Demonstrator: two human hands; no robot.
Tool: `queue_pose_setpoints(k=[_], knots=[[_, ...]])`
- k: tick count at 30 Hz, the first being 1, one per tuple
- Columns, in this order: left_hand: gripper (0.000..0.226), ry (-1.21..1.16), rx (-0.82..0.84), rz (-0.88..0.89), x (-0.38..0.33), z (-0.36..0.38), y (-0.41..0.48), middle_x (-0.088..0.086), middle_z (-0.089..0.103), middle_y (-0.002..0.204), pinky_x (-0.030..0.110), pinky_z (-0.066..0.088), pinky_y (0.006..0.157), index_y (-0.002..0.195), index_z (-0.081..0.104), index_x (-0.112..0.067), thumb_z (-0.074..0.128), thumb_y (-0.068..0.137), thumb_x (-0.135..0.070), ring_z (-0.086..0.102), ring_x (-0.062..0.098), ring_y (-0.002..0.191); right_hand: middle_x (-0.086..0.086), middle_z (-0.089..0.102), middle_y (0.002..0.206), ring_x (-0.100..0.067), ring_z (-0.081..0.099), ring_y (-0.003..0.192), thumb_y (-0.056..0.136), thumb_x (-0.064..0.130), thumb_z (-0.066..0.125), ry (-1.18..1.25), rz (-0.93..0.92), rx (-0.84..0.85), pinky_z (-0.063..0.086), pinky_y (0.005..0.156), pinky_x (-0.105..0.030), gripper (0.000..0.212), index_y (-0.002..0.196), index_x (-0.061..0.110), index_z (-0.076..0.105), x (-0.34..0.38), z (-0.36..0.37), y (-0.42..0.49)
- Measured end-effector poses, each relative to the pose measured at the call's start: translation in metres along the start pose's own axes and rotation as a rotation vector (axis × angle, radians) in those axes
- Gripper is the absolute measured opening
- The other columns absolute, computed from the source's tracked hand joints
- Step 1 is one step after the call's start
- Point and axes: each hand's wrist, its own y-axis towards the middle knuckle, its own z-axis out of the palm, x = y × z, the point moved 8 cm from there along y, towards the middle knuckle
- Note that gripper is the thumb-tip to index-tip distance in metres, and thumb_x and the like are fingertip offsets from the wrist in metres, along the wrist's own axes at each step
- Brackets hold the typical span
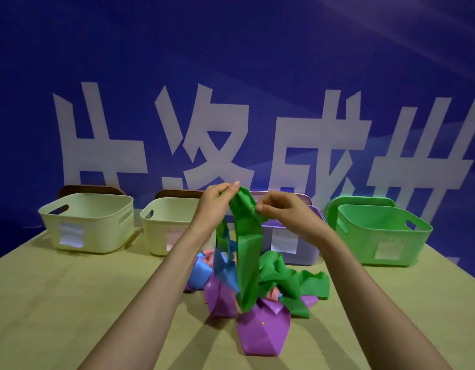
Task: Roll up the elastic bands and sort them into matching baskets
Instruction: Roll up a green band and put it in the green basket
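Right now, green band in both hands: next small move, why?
Probably lift the green band higher to free it. The left hand and right hand pinch its top end, but its tail sits in the pile and a blue band hangs against it.

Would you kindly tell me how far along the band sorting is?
Done: nothing; no rolled band shows in the green basket. In hand: the left hand and right hand pinch the green band, unrolled. Left: purple band, blue band and pink band in the pile.
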Motion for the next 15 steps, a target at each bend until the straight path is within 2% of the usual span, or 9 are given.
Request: queue_pose_setpoints(k=[2,3,4,6,8,10,13,15], knots=[[0.041,0.075,-0.037,0.017,0.003,-0.003,0.001,0.018,0.068,0.082,0.041,0.048,0.087,0.077,0.07,-0.009,0.054,0.092,-0.044,0.062,0.032,0.086,-0.004,0.067,0.095,-0.016,0.063,0.091,0.092,0.009,0.059,0.047,0.002,-0.023,0.05,0.091,-0.032,0.005,0.089,0.008,0.062,-0.002,-0.004,-0.001],[0.04,0.127,-0.064,0.026,0.004,-0.004,0.001,0.019,0.066,0.084,0.041,0.048,0.087,0.077,0.07,-0.01,0.055,0.091,-0.044,0.061,0.032,0.088,-0.001,0.066,0.096,-0.014,0.063,0.092,0.092,0.007,0.057,0.098,-0.002,0.002,0.051,0.089,-0.03,0.006,0.088,0.009,0.061,0.0,-0.002,-0.001],[0.037,0.169,-0.094,0.037,0.004,-0.005,0.001,0.016,0.064,0.086,0.039,0.047,0.088,0.075,0.07,-0.011,0.057,0.091,-0.042,0.059,0.028,0.09,0.004,0.064,0.093,-0.01,0.063,0.087,0.092,0.006,0.056,0.172,0.005,0.04,0.052,0.082,-0.027,0.008,0.085,0.011,0.058,-0.002,0.002,-0.001],[0.029,0.195,-0.081,0.047,-0.002,0.0,-0.003,0.009,0.058,0.09,0.027,0.044,0.085,0.081,0.071,-0.011,0.059,0.092,-0.035,0.056,0.018,0.092,0.005,0.06,0.083,-0.008,0.057,0.072,0.089,0.019,0.062,0.35,0.062,0.082,0.047,0.069,-0.023,0.01,0.085,0.015,0.054,-0.005,0.012,-0.003],[0.028,0.103,0.051,0.041,-0.009,0.013,-0.011,0.0,0.061,0.077,0.016,0.041,0.07,0.084,0.069,-0.004,0.058,0.093,-0.029,0.056,0.008,0.076,0.002,0.053,0.082,-0.008,0.05,0.066,0.086,0.031,0.065,0.364,0.135,0.077,0.041,0.066,-0.023,0.02,0.095,0.016,0.055,-0.013,0.015,-0.002],[0.03,0.059,0.112,0.035,-0.01,0.018,-0.017,-0.011,0.055,0.057,0.013,0.038,0.057,0.079,0.067,-0.002,0.059,0.093,-0.027,0.048,0.001,0.057,-0.002,0.052,0.082,-0.007,0.048,0.067,0.087,0.025,0.065,0.276,0.142,0.094,0.04,0.067,-0.023,0.021,0.103,0.013,0.059,-0.016,0.015,-0.003],[0.031,0.06,0.122,0.01,-0.007,0.015,-0.022,-0.012,0.055,0.053,0.013,0.039,0.056,0.074,0.066,-0.004,0.063,0.089,-0.031,0.049,0.0,0.053,-0.005,0.062,0.085,-0.014,0.056,0.079,0.09,0.018,0.062,0.189,0.061,0.031,0.046,0.076,-0.028,0.008,0.093,0.011,0.064,-0.013,0.002,-0.002],[0.023,0.095,0.195,-0.024,-0.001,0.017,-0.025,-0.015,0.054,0.053,0.011,0.036,0.053,0.076,0.066,-0.009,0.066,0.087,-0.029,0.045,-0.004,0.05,-0.005,0.065,0.084,-0.015,0.06,0.079,0.094,0.014,0.056,0.229,0.056,-0.064,0.051,0.076,-0.027,0.01,0.088,0.009,0.062,-0.013,-0.01,-0.001]])
